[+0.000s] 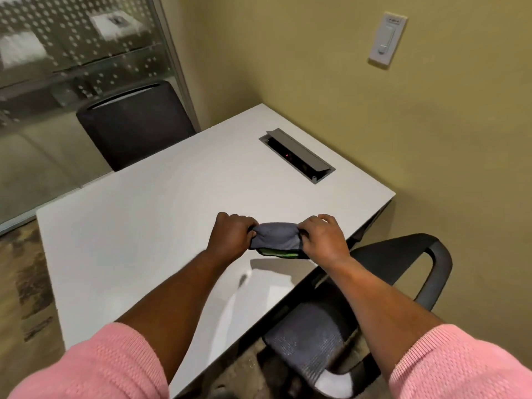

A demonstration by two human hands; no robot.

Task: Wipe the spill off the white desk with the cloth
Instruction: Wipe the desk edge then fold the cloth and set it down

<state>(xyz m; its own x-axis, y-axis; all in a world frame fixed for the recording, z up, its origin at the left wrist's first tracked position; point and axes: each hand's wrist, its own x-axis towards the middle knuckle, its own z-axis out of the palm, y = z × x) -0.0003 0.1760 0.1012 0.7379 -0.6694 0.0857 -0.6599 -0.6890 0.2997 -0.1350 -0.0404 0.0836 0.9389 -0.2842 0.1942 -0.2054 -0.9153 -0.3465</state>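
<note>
A grey cloth (276,236) with a green edge underneath is stretched between both hands, held a little above the white desk (149,226) near its right front side. My left hand (230,234) grips the cloth's left end. My right hand (322,237) grips the right end. The cloth casts a shadow on the desk just below it. A faint wet-looking smear (244,279) shows on the desk surface nearer to me, between my forearms.
A recessed power box (296,154) with its lid open sits in the desk's far right part. A black chair (135,122) stands behind the desk, a mesh-seat chair (359,318) at its right side. A wall with a switch (387,40) is close on the right.
</note>
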